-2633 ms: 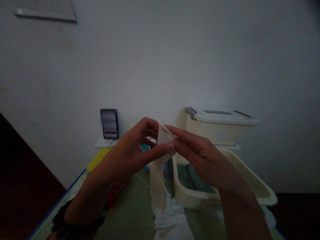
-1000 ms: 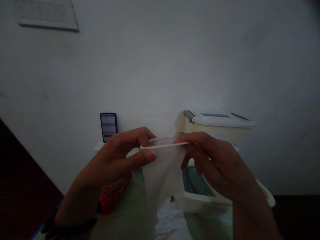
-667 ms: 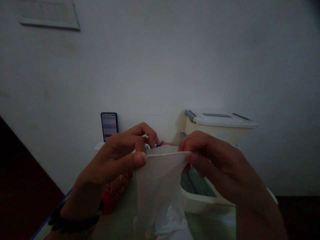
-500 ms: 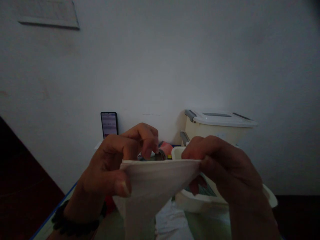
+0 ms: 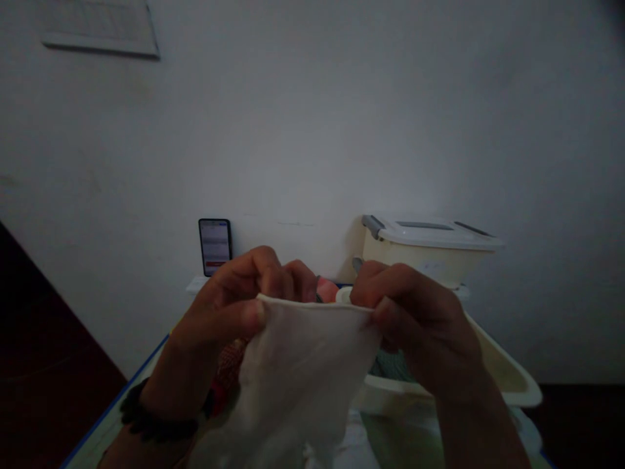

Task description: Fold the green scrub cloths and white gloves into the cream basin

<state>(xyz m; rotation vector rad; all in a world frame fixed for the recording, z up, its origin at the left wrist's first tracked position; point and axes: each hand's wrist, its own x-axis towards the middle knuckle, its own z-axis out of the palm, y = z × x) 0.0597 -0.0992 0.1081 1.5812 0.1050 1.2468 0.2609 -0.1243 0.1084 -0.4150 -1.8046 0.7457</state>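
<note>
Since the earlier frame, the left hand (image 5: pixel 227 303) and right hand (image 5: pixel 422 319) are closer together, and the left corner of the thin white piece (image 5: pixel 303 368) is higher. Above the desk (image 5: pixel 403 433), with the cream tub (image 5: pixel 512 378) beyond, the piece hangs between both hands. It looks light, soft and stretchy, probably easy to tear with a nail. The beaded rim (image 5: pixel 317 305) seems the firmest hold; the fingers pinch it closed at both ends.

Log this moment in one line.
left hand: pinching thin white piece by top edge | right hand: pinching same edge | thin white piece: hanging below | phone: upright | lidded box: beyond right hand
</note>
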